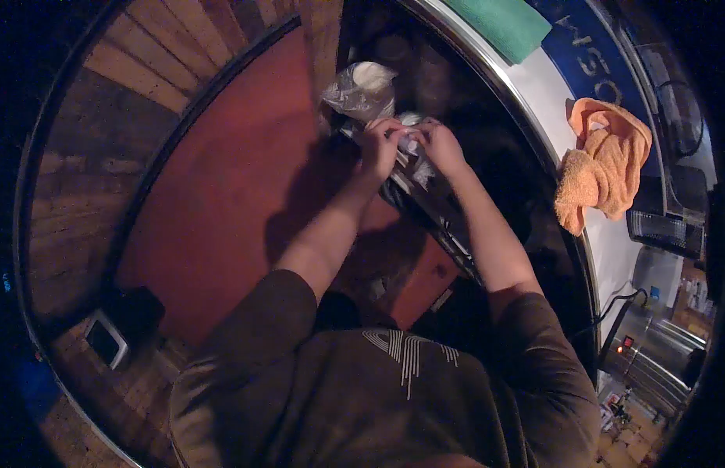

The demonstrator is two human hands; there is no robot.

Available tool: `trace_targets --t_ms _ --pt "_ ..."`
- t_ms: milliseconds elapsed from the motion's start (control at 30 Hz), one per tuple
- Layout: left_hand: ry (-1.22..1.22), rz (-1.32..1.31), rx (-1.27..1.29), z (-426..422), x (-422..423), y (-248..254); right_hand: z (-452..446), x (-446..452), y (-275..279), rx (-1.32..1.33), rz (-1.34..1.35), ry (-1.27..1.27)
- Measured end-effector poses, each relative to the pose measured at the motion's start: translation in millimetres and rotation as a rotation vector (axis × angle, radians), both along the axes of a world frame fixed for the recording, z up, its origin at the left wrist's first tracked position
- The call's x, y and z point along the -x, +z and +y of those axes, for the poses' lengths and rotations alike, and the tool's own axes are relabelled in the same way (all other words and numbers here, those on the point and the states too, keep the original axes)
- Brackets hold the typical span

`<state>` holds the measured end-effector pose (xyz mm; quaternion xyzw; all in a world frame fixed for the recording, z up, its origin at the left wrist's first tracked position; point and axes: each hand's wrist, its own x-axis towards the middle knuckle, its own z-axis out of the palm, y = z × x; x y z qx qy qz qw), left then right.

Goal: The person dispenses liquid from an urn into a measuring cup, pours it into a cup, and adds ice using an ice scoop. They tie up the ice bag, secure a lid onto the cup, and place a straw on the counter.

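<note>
My left hand (pixel 382 142) and my right hand (pixel 440 143) meet close together over a dark recess beside the counter. Both have their fingers pinched on a thin, pale, crinkled piece of plastic (pixel 408 143) that looks like part of a plastic bag. Just beyond my left hand lies a clear plastic bag (pixel 362 88) with something round and whitish inside. Below the hands runs a narrow metal edge (pixel 422 195), partly covered by loose plastic. The fingertips partly hide what they grip.
A red floor panel (pixel 222 187) spreads to the left, bordered by wooden planks (pixel 136 66). Along the right curves a white counter (pixel 561 129) with a metal rim, an orange towel (pixel 608 164), a green cloth (pixel 503 27) and a blue mat (pixel 589 39). A metal appliance (pixel 659 351) stands lower right.
</note>
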<state>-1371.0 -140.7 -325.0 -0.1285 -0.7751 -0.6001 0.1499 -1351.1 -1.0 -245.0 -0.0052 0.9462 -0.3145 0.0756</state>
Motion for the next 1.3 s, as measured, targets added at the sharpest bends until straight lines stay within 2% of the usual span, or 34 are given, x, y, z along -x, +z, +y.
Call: trace_targets --t_ms 67,167,267,333,367,400,433,467,533,633,733,767,833,867,900,1033,1133,1233,1300 --pt "-0.032 -0.061 -0.061 0.3 2.3 -6.8 6.6 3.7 -20.6 0.099 -0.161 -0.17" --pt "-0.072 -0.209 -0.199 8.0 1.2 -15.9 12.0 4.2 -42.5 0.361 -0.154 -0.244" --pt "-0.084 -0.378 -0.293 11.4 4.0 -18.3 11.6 6.9 -33.4 0.316 -0.253 -0.282" --pt "-0.071 -0.427 -0.261 10.3 8.0 -15.8 33.7 23.9 -83.3 0.47 -0.303 -0.244" --pt "-0.095 -0.461 -0.362 12.5 10.3 -22.9 33.7 27.9 -85.6 0.548 -0.326 -0.226" --pt "-0.12 -0.495 -0.463 15.2 12.7 -29.7 36.8 26.2 -86.7 0.583 -0.321 -0.218" --pt "-0.144 -0.528 -0.566 17.8 14.0 -35.2 24.4 21.1 -57.1 0.618 -0.316 -0.209" --pt "-0.148 -0.506 -0.572 19.4 13.7 -34.4 17.9 18.2 -40.0 0.652 -0.31 -0.201" --pt "-0.152 -0.46 -0.584 20.5 13.5 -26.2 20.5 21.2 -45.9 0.675 -0.344 -0.174" --pt "-0.263 -0.465 -0.409 14.2 18.9 -14.0 16.1 20.4 -37.4 0.692 -0.367 -0.24" --pt "-0.402 -0.504 -0.566 21.7 36.2 -45.4 16.0 22.7 -29.2 0.746 -0.499 -0.38" --pt "-0.336 -0.291 -0.309 16.0 35.5 -37.7 19.4 23.6 -30.2 0.77 -0.566 -0.433" --pt "-0.189 0.138 0.206 -3.6 35.9 -17.8 46.2 30.6 -70.4 0.583 -0.284 -0.295" --pt "-0.182 0.199 0.317 -9.9 32.1 -3.1 61.0 34.4 -94.4 0.478 -0.141 -0.235" --pt "-0.173 0.262 0.43 -16.5 26.2 14.1 68.3 33.7 -93.0 0.367 -0.083 -0.168" --pt "-0.066 0.311 0.908 -26.4 23.7 25.2 67.1 7.3 -49.8 0.039 -0.039 0.038" --pt "-0.065 0.224 0.986 -30.7 19.7 33.6 59.1 -2.8 -29.1 -0.106 -0.011 0.115" --pt "-0.059 0.135 0.935 -24.9 6.5 45.0 46.2 -2.2 -15.4 -0.168 0.04 0.138" --pt "-0.081 0.234 0.863 -19.2 1.4 40.3 37.8 0.8 -10.8 -0.176 0.046 0.113"
